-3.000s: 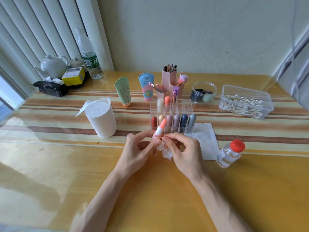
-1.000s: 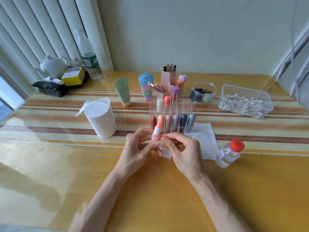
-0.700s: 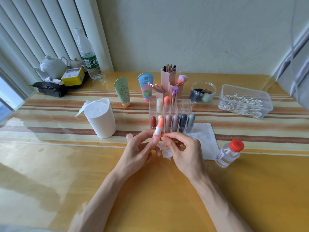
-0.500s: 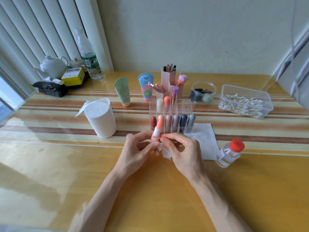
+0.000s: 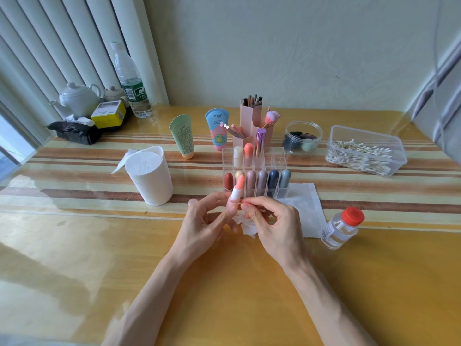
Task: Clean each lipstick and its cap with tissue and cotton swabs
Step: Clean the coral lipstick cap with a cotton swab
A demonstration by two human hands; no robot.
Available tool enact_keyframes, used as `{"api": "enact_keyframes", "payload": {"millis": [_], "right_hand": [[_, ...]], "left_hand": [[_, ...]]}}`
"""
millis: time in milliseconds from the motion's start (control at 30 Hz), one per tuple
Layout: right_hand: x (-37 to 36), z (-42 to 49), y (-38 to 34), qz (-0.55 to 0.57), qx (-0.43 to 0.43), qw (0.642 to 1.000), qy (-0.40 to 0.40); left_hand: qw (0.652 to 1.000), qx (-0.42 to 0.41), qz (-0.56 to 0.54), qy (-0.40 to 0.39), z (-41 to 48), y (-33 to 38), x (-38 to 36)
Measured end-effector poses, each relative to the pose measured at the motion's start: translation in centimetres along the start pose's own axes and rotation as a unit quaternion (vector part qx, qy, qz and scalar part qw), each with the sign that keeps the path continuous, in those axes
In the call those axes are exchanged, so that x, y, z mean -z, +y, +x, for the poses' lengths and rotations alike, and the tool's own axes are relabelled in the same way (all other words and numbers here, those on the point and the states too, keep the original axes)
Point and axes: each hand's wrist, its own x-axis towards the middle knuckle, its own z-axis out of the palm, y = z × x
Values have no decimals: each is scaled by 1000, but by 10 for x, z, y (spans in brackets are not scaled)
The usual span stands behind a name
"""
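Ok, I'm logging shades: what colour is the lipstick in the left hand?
The lipstick is coral orange, in a white tube; the head view shows it best.

Bright daylight from the left, glare on glossy table point(image 5: 74, 245), wide-angle edge bending, sharp focus

It was a home: a table point(image 5: 74, 258) beside vertical blinds point(image 5: 62, 46) bore a white teapot point(image 5: 78, 97), a water bottle point(image 5: 132, 83), cosmetic tubes point(image 5: 182, 136), a pink brush holder point(image 5: 250, 118) and lipsticks point(image 5: 262, 179) in a clear organizer point(image 5: 278, 158).
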Motion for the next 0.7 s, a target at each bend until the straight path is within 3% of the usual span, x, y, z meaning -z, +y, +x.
{"api": "enact_keyframes", "payload": {"millis": [367, 700], "right_hand": [[0, 0, 0, 13, 5, 1000, -3], [-1, 0, 0, 22, 9, 1000, -5]], "left_hand": [[998, 4, -37, -56, -2, -2, -2], [998, -23, -43, -26, 0, -2, -2]]}}
